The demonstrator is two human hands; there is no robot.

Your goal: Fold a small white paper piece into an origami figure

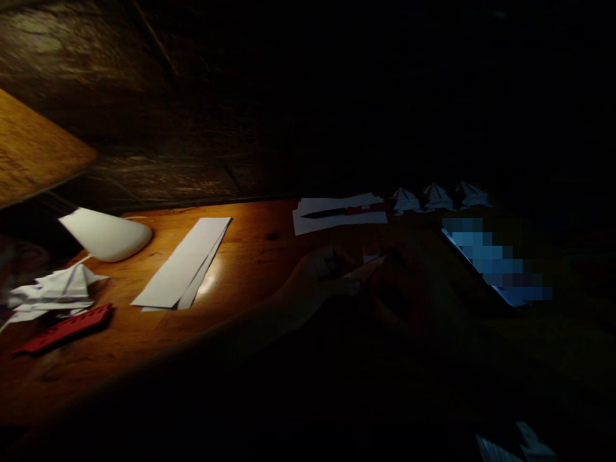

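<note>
My left hand (322,273) and right hand (409,282) meet in deep shadow near the middle of the surface (255,244), both pinching a small folded paper (368,266) between them; the fingers are closed on it, though the dark hides exactly how. Just right of my right hand lies a phone (495,263) with a glowing blue screen. Beyond my hands, at the far edge, a knife (344,210) with a red handle rests on white sheets (337,221), and to their right stand three folded paper figures (436,196) in a row. To the left, long paper strips (185,263) lie stacked in the lamplight. Further left sits a white lamp (108,234), with crumpled paper (55,292) near it and a red ruler (65,328) just in front of that.
</note>
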